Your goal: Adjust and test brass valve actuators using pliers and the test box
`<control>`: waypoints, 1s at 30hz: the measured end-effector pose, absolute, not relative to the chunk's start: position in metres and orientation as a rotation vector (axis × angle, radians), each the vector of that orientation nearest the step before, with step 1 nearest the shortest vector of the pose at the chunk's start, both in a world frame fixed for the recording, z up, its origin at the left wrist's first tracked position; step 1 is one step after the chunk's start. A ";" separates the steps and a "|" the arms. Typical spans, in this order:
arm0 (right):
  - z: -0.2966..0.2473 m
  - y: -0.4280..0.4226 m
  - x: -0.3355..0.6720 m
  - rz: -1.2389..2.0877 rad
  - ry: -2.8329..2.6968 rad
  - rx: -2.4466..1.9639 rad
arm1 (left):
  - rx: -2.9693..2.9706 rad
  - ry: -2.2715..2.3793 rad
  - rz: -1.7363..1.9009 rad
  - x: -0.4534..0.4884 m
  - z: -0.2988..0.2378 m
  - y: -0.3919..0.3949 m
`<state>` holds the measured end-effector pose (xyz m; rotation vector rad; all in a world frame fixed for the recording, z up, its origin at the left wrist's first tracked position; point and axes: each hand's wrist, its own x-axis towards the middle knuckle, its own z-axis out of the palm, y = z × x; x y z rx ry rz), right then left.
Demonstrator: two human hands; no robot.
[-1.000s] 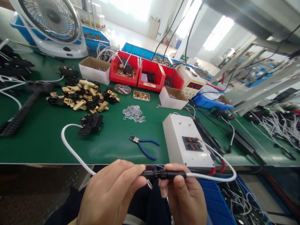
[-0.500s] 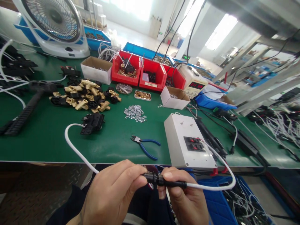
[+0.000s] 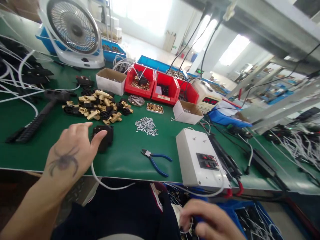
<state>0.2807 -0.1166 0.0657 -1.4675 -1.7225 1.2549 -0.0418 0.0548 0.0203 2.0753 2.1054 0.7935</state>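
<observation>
My left hand [image 3: 72, 150] is over the table's front left, fingers stretched forward and thumb apart. It overlaps the left side of a black plastic block [image 3: 106, 138]; I cannot tell whether they touch. Below the hand, a white cable [image 3: 107, 186] hangs past the table edge toward my lap. My right hand [image 3: 211, 218] is low in front of the table, blurred, with fingers bent; whether it holds anything is unclear. Another white cable [image 3: 200, 193] loops from the white switch box [image 3: 191, 156] below the edge. Blue-handled cutters [image 3: 157, 161] lie between block and box.
Brass fittings [image 3: 100, 103] are heaped behind the block, with metal clips [image 3: 147, 126] to their right. Red bins [image 3: 165, 88], white cartons [image 3: 110, 81] and a fan [image 3: 75, 33] stand farther back. A blue crate [image 3: 232, 208] of cabled parts sits below the table at right.
My hands have parted and the joined black connector is no longer visible between them. My left hand moved up and left to the black block; my right hand dropped lower. The view shifted.
</observation>
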 end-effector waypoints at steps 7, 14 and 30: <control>0.077 -0.024 0.338 0.092 -1.426 -1.839 | 1.940 1.867 0.773 -0.043 -0.011 0.075; 0.052 0.007 0.360 0.251 -1.722 -1.979 | 1.894 1.347 1.263 0.000 0.000 0.023; 0.069 -0.011 0.336 -0.159 -1.560 -1.969 | 2.218 0.721 1.570 0.018 0.041 -0.010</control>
